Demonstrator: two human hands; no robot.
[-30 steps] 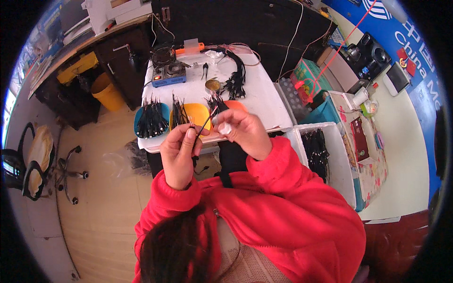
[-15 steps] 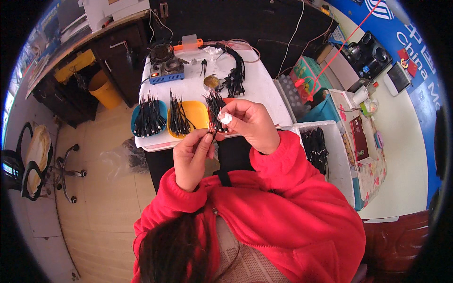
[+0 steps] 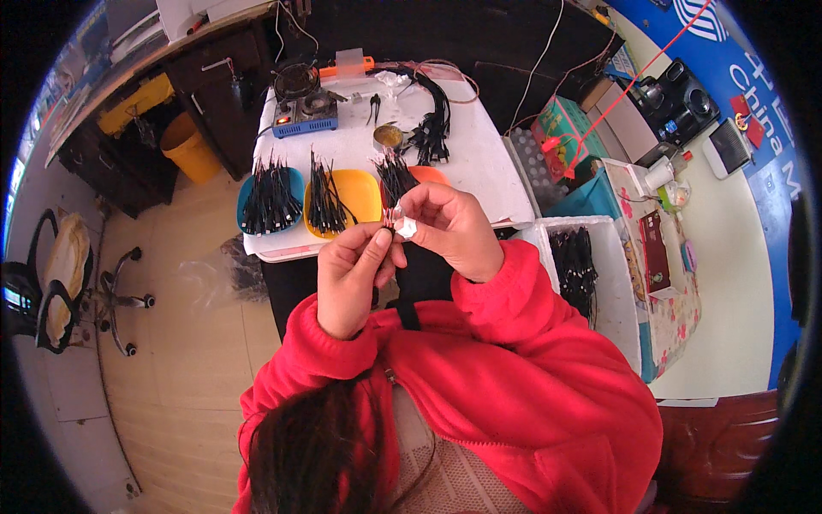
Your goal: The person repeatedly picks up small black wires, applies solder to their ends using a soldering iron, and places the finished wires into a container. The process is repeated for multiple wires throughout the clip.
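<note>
Before my chest, my left hand pinches a thin black cable between thumb and fingers. Its reddish wire ends stick up from the fingertips. My right hand meets them there, with thumb and index finger closed at the wires. A small white patch, like tape or a wrap, sits at the right thumb tip. Just beyond my hands stand an orange tray, a yellow tray and a blue tray, each with black cables bundled in it. The cable's lower part is hidden by my left hand.
On the white table are a blue soldering pot unit, a round tin, tweezers and a black cable bundle. A white foam box of cables stands right. An office chair is left.
My right hand has come down and left to the wire ends, closing the gap to my left hand. The white patch moved with it. The view has shifted slightly.
</note>
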